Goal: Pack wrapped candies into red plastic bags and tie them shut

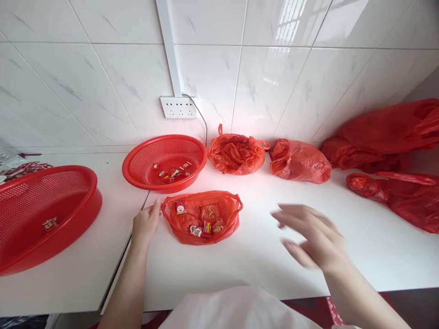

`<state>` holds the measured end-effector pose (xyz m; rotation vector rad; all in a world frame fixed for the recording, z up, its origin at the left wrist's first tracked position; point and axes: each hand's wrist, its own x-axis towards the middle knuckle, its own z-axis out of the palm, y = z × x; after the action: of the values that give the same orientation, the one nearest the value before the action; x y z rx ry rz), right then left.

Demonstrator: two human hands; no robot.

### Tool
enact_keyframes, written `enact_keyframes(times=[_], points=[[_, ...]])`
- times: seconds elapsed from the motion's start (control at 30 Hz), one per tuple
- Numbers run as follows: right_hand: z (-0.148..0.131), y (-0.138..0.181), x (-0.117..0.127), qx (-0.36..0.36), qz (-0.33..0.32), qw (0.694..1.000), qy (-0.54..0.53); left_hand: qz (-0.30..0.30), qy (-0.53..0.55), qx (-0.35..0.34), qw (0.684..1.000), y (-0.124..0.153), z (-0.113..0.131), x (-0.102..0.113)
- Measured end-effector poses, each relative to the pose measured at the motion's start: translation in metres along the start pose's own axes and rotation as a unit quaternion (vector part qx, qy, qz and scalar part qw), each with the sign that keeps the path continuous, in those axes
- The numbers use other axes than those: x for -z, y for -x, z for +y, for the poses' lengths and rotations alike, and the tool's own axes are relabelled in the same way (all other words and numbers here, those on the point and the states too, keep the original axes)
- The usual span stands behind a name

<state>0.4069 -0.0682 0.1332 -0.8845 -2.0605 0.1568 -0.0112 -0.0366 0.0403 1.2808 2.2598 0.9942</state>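
Closest to my view is a fold of white cloth (236, 306) at the bottom centre of the frame. Beyond it the white counter (260, 269) fills the middle of the picture, backed by a tiled wall (103, 82).

At the left edge sits the big red basket (41, 192), with a single wrapped sweet (50, 224) lying in it. On the right side I see a heaped red bag (384, 132) against the wall and a flat red bag (401, 196) just below it.

Left of centre, near the wall, stands the round red basket (164, 148), holding a few loose sweets (171, 173). To its right two knotted red bags (236, 153) sit side by side, close together.

The open red bag (228, 214) lies flat on the counter at the centre of the frame, just below the round basket, with its mouth spread wide.

My feed shows the right hand (313, 237) blurred at lower right, well clear of the bag, with fingers spread and nothing in it. The left hand (146, 224) rests at the bag's left edge, fingertips touching the plastic. I cannot tell whether it pinches it.

A wall socket (178, 107) sits above the round basket. Smallest are the wrapped candies (206, 227) inside the open bag.
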Motion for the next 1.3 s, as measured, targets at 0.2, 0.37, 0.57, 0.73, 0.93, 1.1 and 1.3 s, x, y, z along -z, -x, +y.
enact_keyframes(times=[0.2,0.37,0.57,0.73,0.93,1.1,1.3], points=[[0.034,-0.020,-0.074,-0.213,-0.251,0.943,-0.046,-0.031,-0.078,-0.068,0.994,0.038,0.022,0.000],[0.039,-0.045,-0.076,-0.186,-0.204,0.957,-0.090,0.033,0.030,-0.130,0.990,0.047,0.053,0.020],[0.026,-0.083,-0.036,-0.132,0.078,0.984,-0.088,0.124,0.275,-0.196,0.933,0.049,0.110,0.056],[0.021,-0.109,-0.027,-0.078,0.227,0.962,-0.132,0.018,0.431,-0.288,0.855,0.036,0.156,0.077],[-0.002,-0.137,-0.022,0.013,0.182,0.973,-0.142,-0.244,0.366,-0.380,0.814,0.032,0.203,0.064],[-0.028,-0.149,-0.034,0.164,0.049,0.978,-0.120,-0.384,0.199,-0.309,0.847,0.038,0.226,0.028],[-0.011,-0.138,-0.052,0.053,-0.005,0.979,-0.197,-0.387,0.283,-0.220,0.850,0.034,0.225,0.012]])
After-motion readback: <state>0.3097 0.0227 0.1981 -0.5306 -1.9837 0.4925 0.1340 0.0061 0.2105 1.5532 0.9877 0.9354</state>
